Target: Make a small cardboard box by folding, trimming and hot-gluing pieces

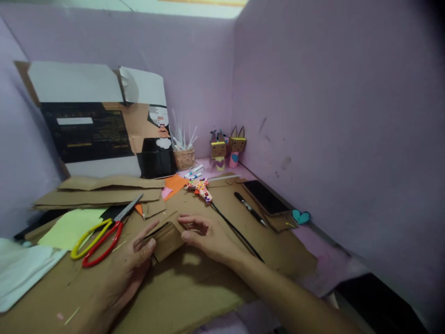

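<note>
Between my two hands is a small folded cardboard box (168, 241), tilted, with a dark opening along its upper edge. My left hand (134, 260) grips its left side, thumb on the front face and fingers behind. On the right side, my right hand (205, 236) pinches the box's edge between thumb and fingers. Left of my hands lie scissors (102, 236) with one yellow and one red handle loop. A patterned glue gun (201, 189) with a black cord rests beyond my hands. Under everything spreads a large cardboard sheet (194, 297).
Cardboard strips (104, 195) and yellow-green paper (74, 227) lie at left, white cloth (24, 269) nearer. A pen (250, 209), a phone (266, 197) and a teal heart (301, 217) are at right. Cardboard figures (219, 150) and a basket of glue sticks (184, 158) stand behind.
</note>
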The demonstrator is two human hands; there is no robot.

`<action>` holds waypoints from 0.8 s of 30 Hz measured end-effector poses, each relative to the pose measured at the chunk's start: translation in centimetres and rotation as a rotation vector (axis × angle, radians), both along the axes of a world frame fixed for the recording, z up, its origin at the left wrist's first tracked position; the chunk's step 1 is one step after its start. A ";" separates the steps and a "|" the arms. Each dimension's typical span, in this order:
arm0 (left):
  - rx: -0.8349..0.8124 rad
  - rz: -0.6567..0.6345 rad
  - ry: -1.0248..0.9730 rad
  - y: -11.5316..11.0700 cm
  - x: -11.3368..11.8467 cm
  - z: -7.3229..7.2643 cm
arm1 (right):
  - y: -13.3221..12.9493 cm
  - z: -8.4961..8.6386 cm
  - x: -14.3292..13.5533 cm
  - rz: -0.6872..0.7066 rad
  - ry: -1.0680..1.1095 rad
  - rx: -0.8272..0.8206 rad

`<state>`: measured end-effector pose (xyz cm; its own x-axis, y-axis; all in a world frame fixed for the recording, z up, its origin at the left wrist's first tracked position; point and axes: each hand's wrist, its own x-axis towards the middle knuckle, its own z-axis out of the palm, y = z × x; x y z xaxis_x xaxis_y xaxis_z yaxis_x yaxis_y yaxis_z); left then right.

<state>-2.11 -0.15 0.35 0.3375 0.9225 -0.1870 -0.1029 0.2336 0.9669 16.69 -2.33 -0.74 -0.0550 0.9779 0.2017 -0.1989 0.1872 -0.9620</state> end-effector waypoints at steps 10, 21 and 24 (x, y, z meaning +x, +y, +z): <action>-0.050 0.072 -0.028 -0.9 0.9 1.4 | 0.6 -0.3 0.7 0.033 0.020 -0.055; 0.118 0.205 0.101 -0.2 0.0 -0.1 | -0.1 -0.5 0.7 0.218 0.105 -0.112; 0.101 0.205 0.029 -0.3 0.1 0.2 | -0.3 -0.5 0.2 0.082 0.058 -0.099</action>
